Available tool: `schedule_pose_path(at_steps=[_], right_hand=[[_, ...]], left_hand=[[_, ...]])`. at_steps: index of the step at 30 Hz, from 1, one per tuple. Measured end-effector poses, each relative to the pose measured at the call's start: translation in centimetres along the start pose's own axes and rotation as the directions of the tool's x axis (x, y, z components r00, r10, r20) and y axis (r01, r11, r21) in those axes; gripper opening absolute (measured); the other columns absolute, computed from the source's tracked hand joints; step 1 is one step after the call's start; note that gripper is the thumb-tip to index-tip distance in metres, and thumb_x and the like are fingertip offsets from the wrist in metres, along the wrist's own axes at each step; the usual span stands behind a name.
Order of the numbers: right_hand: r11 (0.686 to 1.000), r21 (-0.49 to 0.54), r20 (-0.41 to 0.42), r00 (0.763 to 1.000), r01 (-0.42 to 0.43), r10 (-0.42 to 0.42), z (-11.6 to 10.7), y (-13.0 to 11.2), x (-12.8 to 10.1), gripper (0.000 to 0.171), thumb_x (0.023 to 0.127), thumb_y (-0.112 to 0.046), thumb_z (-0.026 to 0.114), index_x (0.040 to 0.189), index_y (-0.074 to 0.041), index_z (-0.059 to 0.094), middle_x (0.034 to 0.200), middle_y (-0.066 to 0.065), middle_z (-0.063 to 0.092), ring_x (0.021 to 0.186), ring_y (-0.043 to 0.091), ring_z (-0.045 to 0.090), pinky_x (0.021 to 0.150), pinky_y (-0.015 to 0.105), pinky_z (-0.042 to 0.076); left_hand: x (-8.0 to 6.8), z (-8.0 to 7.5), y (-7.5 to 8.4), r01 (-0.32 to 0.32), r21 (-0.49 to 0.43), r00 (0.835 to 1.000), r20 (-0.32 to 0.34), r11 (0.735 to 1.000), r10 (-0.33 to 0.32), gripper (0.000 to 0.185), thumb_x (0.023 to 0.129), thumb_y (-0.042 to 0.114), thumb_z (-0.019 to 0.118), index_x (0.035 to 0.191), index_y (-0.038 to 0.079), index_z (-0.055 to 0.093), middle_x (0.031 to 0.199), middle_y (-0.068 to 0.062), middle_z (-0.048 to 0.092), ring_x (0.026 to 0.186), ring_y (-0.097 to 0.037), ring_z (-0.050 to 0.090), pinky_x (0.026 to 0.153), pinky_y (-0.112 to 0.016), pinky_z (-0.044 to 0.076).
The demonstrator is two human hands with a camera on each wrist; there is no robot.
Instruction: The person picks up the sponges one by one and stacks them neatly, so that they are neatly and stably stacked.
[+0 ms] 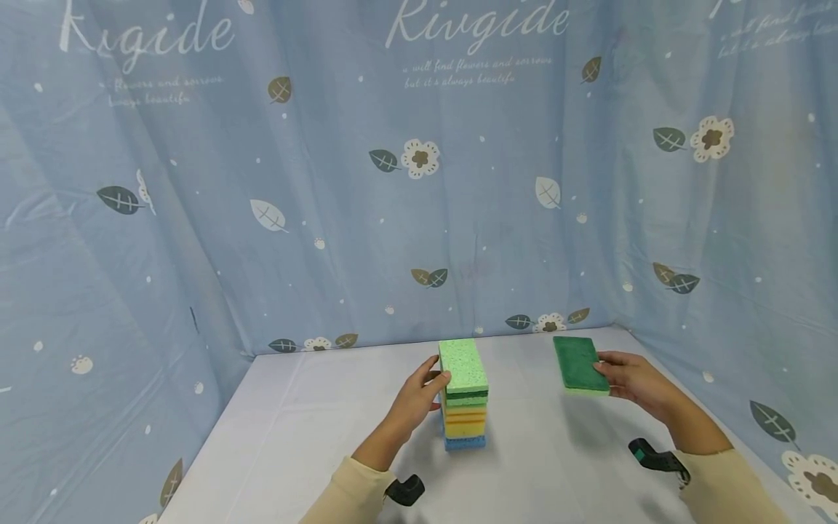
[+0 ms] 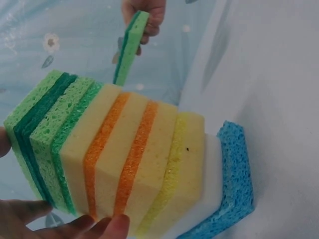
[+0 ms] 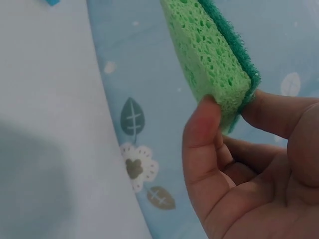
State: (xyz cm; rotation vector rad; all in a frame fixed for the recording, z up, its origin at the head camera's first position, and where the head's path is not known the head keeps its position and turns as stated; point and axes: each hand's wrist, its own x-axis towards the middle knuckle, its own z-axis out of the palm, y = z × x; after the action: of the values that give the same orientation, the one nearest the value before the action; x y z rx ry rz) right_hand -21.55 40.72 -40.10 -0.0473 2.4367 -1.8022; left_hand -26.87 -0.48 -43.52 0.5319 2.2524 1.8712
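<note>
Your left hand (image 1: 419, 397) rests against the left side of the sponge stack (image 1: 464, 397), fingers loosely curved onto its upper layers; the stack stands mid-table (image 1: 294, 437), green on top, blue at the base. Your right hand (image 1: 631, 380) pinches the near end of a green sponge (image 1: 579, 363) between thumb and fingers, held off the table, dark scrub side up, well right of the stack.

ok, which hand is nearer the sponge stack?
Left. The left hand touches the sponge stack's side; the right hand is off to its right, holding a green sponge.
</note>
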Motion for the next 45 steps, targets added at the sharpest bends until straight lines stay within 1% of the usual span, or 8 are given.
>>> schedule_pose_path(at_steps=[11, 18, 22, 28, 32, 38, 42, 45], right_hand=[[0.999, 0.041, -0.032, 0.999, 0.026, -0.024, 1.0, -1.5, 0.9, 0.071, 0.104, -0.026, 0.05, 0.148, 0.016, 0.013, 0.104, 0.002, 0.06, 0.089, 0.013, 0.062, 0.077, 0.031, 0.053], [0.996, 0.067, -0.001, 0.998, 0.057, -0.057, 1.8, -1.9, 1.4, 0.07, 0.103, -0.025, 0.051, 0.148, 0.015, 0.015, 0.106, 0.003, 0.061, 0.091, 0.014, 0.062, 0.079, 0.031, 0.053], [0.997, 0.055, 0.0, 0.998, 0.057, -0.057, 2.3, -2.3, 1.7, 0.071, 0.102, -0.027, 0.053, 0.148, 0.014, 0.017, 0.108, 0.004, 0.059, 0.092, 0.014, 0.061, 0.08, 0.032, 0.052], [0.998, 0.025, -0.007, 0.999, 0.052, -0.052, 3.1, -2.6, 2.3, 0.072, 0.102, -0.029, 0.054, 0.149, 0.012, 0.019, 0.121, 0.013, 0.052, 0.093, 0.014, 0.055, 0.082, 0.032, 0.049], [0.997, 0.034, 0.006, 0.998, 0.062, -0.063, 3.6, -2.8, 2.6, 0.072, 0.101, -0.03, 0.055, 0.15, 0.009, 0.02, 0.117, 0.014, 0.048, 0.089, 0.013, 0.051, 0.083, 0.031, 0.047], [0.994, 0.053, 0.031, 0.995, 0.093, -0.094, 4.6, -3.0, 3.4, 0.072, 0.101, -0.03, 0.056, 0.15, 0.009, 0.021, 0.112, 0.005, 0.048, 0.095, 0.008, 0.048, 0.083, 0.03, 0.048], [0.991, 0.098, 0.038, 0.995, 0.091, -0.095, 5.4, -3.1, 3.8, 0.07, 0.1, -0.028, 0.057, 0.15, 0.008, 0.023, 0.097, 0.004, 0.048, 0.078, 0.009, 0.046, 0.073, 0.029, 0.047], [0.99, 0.101, 0.041, 0.994, 0.094, -0.098, 5.8, -3.2, 3.9, 0.071, 0.1, -0.029, 0.058, 0.15, 0.008, 0.024, 0.104, 0.005, 0.05, 0.079, 0.006, 0.046, 0.074, 0.029, 0.047]], left_hand=[[0.0, -0.1, 0.2, -0.02, -0.004, 1.0, -0.001, 1.0, 0.02, 0.067, 0.099, 0.048, 0.051, 0.155, 0.019, 0.028, 0.146, -0.015, 0.043, 0.128, -0.034, 0.046, 0.092, -0.052, 0.048], [-1.5, -0.2, 2.8, -0.028, -0.001, 1.0, 0.012, 1.0, 0.028, 0.062, 0.101, 0.038, 0.052, 0.154, 0.013, 0.03, 0.144, -0.02, 0.044, 0.127, -0.037, 0.047, 0.091, -0.047, 0.05], [-2.0, -0.2, 3.4, -0.042, -0.008, 0.999, 0.014, 0.999, 0.042, 0.063, 0.101, 0.038, 0.053, 0.153, 0.012, 0.031, 0.144, -0.022, 0.043, 0.126, -0.038, 0.047, 0.089, -0.046, 0.051], [-0.8, -0.1, 1.6, -0.029, -0.02, 1.0, 0.005, 0.999, 0.029, 0.062, 0.101, 0.04, 0.053, 0.154, 0.016, 0.03, 0.145, -0.02, 0.042, 0.127, -0.035, 0.047, 0.092, -0.048, 0.049], [0.1, -0.1, 0.1, -0.043, -0.012, 0.999, 0.002, 0.999, 0.043, 0.063, 0.101, 0.042, 0.052, 0.154, 0.017, 0.029, 0.146, -0.019, 0.042, 0.126, -0.035, 0.048, 0.092, -0.053, 0.048], [0.5, -0.4, -0.2, -0.044, -0.03, 0.999, 0.0, 0.999, 0.044, 0.065, 0.1, 0.044, 0.053, 0.154, 0.018, 0.029, 0.147, -0.018, 0.041, 0.128, -0.035, 0.046, 0.092, -0.051, 0.048], [0.4, -0.6, 0.0, -0.044, -0.043, 0.999, -0.001, 0.998, 0.044, 0.066, 0.098, 0.047, 0.055, 0.154, 0.021, 0.031, 0.147, -0.016, 0.04, 0.129, -0.033, 0.046, 0.093, -0.05, 0.048], [0.2, -0.7, 0.3, -0.05, -0.054, 0.999, 0.002, 0.997, 0.05, 0.065, 0.098, 0.046, 0.056, 0.153, 0.022, 0.032, 0.147, -0.015, 0.041, 0.129, -0.032, 0.045, 0.093, -0.049, 0.048]])
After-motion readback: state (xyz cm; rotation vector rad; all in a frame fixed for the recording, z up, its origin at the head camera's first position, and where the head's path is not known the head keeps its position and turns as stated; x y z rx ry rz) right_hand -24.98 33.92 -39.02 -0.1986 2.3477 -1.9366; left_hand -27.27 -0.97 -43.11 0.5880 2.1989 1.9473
